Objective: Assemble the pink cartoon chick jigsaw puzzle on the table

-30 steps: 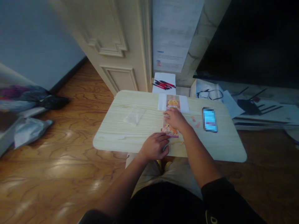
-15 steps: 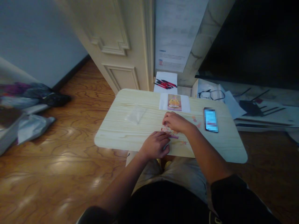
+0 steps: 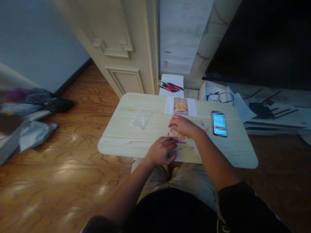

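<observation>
From where I stand, the bag (image 3: 141,119) lies at ten o'clock from the work, well apart. The left hand (image 3: 163,150) rests its fingertips on the lower left edge of what looks like a puzzle (image 3: 179,137), flat on the surface (image 3: 121,136); its grip is loose, thumb apart. I'd keep that touch light and steady, so the puzzle doesn't skid. The right hand (image 3: 181,125) curls over the puzzle's upper part; whether its grip pinches anything, I cannot tell. Pressing straight down should serve better than pushing sideways. The card (image 3: 181,106), at twelve o'clock, is handy to check against. Loose bits (image 3: 206,128) sit at two o'clock, just beside the right forearm, so I'd keep that arm lifted; the phone (image 3: 219,124) is farther out that way.

Against a second ago, the left hand has hardly moved, while the right has bunched its fingers and drawn back, uncovering the card's lower edge.
</observation>
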Demonstrator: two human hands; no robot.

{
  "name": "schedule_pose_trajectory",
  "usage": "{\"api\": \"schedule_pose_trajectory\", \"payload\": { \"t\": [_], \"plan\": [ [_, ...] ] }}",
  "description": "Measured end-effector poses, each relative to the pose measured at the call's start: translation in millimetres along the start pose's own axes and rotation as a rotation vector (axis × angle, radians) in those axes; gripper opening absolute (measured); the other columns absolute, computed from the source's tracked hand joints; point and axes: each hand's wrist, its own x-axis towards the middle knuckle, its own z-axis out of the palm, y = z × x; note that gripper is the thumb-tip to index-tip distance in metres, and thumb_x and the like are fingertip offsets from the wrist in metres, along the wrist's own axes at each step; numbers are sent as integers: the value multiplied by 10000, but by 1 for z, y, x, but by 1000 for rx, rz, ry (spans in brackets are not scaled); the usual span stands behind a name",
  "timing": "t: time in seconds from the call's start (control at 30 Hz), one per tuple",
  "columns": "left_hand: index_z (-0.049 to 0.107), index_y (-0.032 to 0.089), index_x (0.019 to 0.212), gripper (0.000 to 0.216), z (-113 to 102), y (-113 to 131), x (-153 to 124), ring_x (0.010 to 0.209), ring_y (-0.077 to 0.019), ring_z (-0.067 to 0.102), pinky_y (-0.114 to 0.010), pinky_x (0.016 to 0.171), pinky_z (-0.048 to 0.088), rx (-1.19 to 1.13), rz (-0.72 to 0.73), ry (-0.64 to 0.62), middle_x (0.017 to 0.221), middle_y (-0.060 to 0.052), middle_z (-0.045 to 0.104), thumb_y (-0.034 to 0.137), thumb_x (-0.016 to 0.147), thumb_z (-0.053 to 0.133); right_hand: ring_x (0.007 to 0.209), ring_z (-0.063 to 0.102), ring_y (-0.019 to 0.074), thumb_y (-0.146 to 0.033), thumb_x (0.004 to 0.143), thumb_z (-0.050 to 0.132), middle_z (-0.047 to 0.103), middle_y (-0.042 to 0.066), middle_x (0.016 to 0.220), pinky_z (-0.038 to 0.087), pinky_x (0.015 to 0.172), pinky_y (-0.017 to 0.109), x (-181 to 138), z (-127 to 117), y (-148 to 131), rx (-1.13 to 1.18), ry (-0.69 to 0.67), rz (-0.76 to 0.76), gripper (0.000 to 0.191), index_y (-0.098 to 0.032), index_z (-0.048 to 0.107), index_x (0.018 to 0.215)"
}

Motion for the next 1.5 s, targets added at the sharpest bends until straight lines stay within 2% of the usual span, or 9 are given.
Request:
{"api": "schedule_pose_trajectory", "payload": {
  "t": [0.13, 0.23, 0.3, 0.43, 0.57, 0.7, 0.83, 1.0, 1.5],
  "plan": [
    [730, 215, 1130, 278, 1, 0, -1, 1259, -288, 622, -476, 1065, 510, -13, 0, -5, 1291, -71, 723, 302, 907, 590, 1093, 620, 212, -117, 939, 597, 676, 82, 1113, 447, 1032, 337, -33, -11, -5, 1, 297, 110, 191, -176, 756, 1029],
    [725, 222, 1156, 292, 1, 0, -2, 1262, -291, 613, -479, 1060, 501, -28, -8, 9, 1317, -73, 708, 309, 909, 597, 1014, 638, 213, -186, 942, 639, 690, 62, 1031, 480, 935, 330, -74, -5, -15, 9, 445, 284, 114, -203, 742, 990],
    [714, 229, 1185, 303, -1, 1, -1, 1225, -283, 621, -474, 1037, 499, -29, -63, 39, 1310, -74, 705, 300, 913, 599, 994, 643, 210, -198, 942, 651, 690, 55, 1003, 482, 912, 321, -99, 8, -22, 0, 421, 354, 102, -214, 746, 975],
    [685, 234, 1243, 333, -9, -2, 3, 1144, -280, 623, -475, 971, 481, 59, -332, 119, 1230, -91, 701, 297, 928, 596, 967, 647, 201, -205, 940, 678, 691, 48, 985, 486, 898, 312, -125, 36, -29, -27, 313, 435, 103, -230, 771, 976],
    [683, 249, 1263, 385, -21, -11, 10, 1147, -320, 595, -512, 945, 445, 185, -453, 35, 1239, -95, 669, 368, 898, 650, 1002, 649, 206, -218, 938, 703, 701, 51, 1029, 482, 927, 313, -126, 45, -25, -28, 276, 431, 130, -240, 788, 1034],
    [712, 286, 1229, 347, -28, -19, 16, 1142, -323, 587, -510, 923, 433, 187, -441, -47, 1223, -81, 669, 394, 905, 647, 1020, 654, 204, -203, 931, 712, 707, 55, 1062, 479, 941, 306, -123, 44, -25, 7, 277, 412, 154, -226, 785, 1065],
    [738, 305, 1158, 272, -30, -21, 19, 1129, -308, 591, -489, 907, 431, 147, -444, -74, 1203, -69, 675, 364, 916, 627, 1011, 656, 202, -175, 923, 713, 710, 51, 1052, 473, 925, 307, -121, 44, -29, 15, 272, 417, 142, -219, 778, 1043],
    [703, 291, 1225, 346, -32, -22, 20, 1135, -310, 586, -477, 889, 445, 97, -456, -114, 1247, -73, 656, 359, 891, 642, 997, 649, 190, -154, 916, 716, 701, 48, 1049, 470, 910, 295, -120, 44, -30, 40, 273, 424, 113, -210, 756, 1005],
    [681, 269, 1161, 280, -32, -28, 17, 1144, -282, 595, -438, 955, 440, -60, -451, -101, 1208, -60, 679, 344, 892, 667, 986, 646, 184, -151, 916, 702, 688, 43, 1046, 485, 894, 290, -121, 46, -31, 60, 289, 453, 120, -205, 746, 1014]
  ]
}}
